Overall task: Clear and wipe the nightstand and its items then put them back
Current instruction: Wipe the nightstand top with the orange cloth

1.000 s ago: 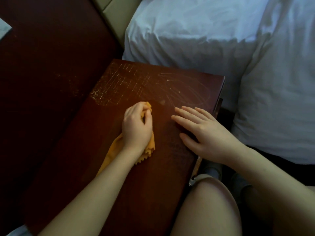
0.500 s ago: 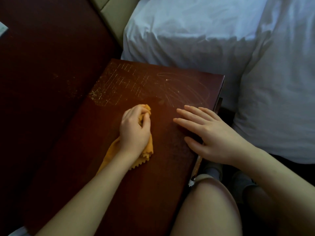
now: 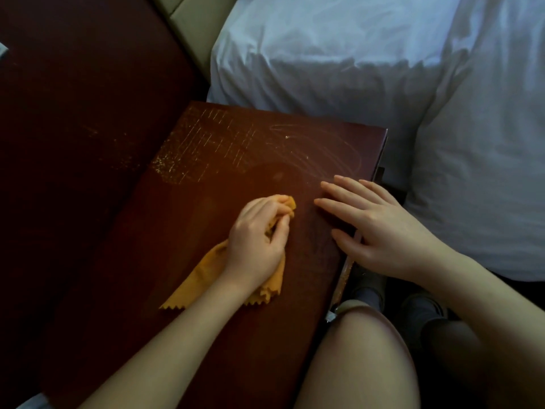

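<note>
left hand (image 3: 256, 243): curled round the bunched end of orange cloth (image 3: 203, 278), pressed it onto tabletop (image 3: 182, 231); loose zigzag-edged tail trailed toward 7 o'clock under the wrist.
right hand (image 3: 374, 228): flat, fingers straight and slightly spread, held nothing; rested on tabletop by its 3 o'clock edge, just beside left hand.
tabletop axis: ran long from 7 to 1 o'clock in the head view.
grid scuffs (image 3: 203, 149): pale hatch pattern at 11 o'clock from the cloth, near the far-left corner.
swirl lines (image 3: 318, 146): faint loops at 12–1 o'clock from the cloth, just beyond the right fingertips.
key relation: cloth sat short of both patches; grid scuffs lay nearer left hand, swirl lines nearer right hand, but only left hand carried the cloth.
step (judged): wiping the top; far end looked undone.
next move (judged): called for a push along the long axis toward 12 o'clock, then a sweep from 11 to 1.
risk (judged): marks looked like scratches, might not lift.
pillow (image 3: 324, 60): white, butted against the far edge at 12 o'clock.
</note>
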